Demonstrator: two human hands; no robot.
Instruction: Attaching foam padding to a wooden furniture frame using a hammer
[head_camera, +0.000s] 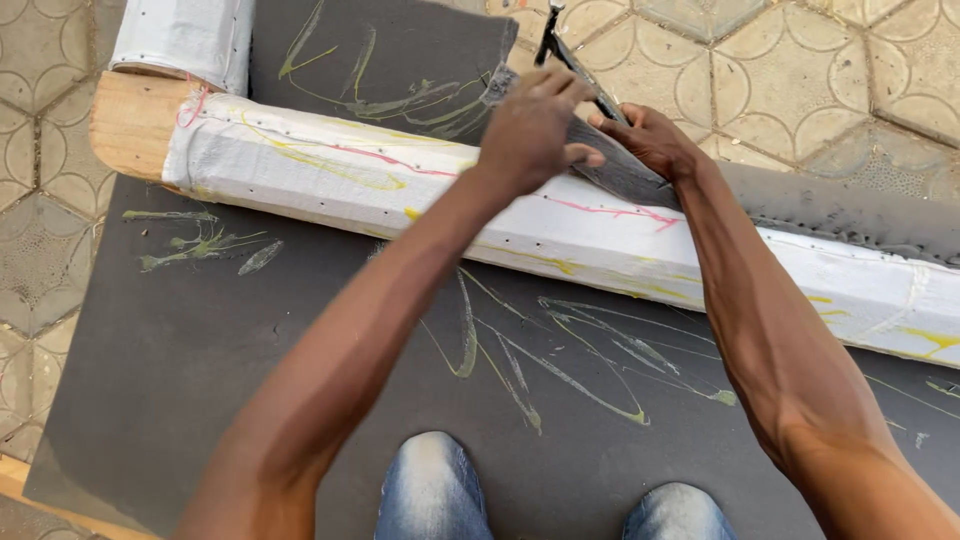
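A long wooden beam wrapped in white fabric (330, 175) lies slantwise across a dark grey foam sheet (200, 350) on the floor. My left hand (535, 125) pinches the edge of a grey foam strip (630, 175) that lies over the top of the beam. Just to its right, my right hand (650, 140) grips a dark metal tool that looks like scissors (570, 60). The tool points away from me along the strip's edge. The two hands almost touch.
The beam's bare wooden end (125, 125) sticks out at the left, with another white-wrapped piece (185, 40) behind it. Yellow and pink glue streaks (560, 370) mark the foam sheet. Patterned paving tiles (800, 80) surround it. My knees in blue jeans (430, 490) show at the bottom.
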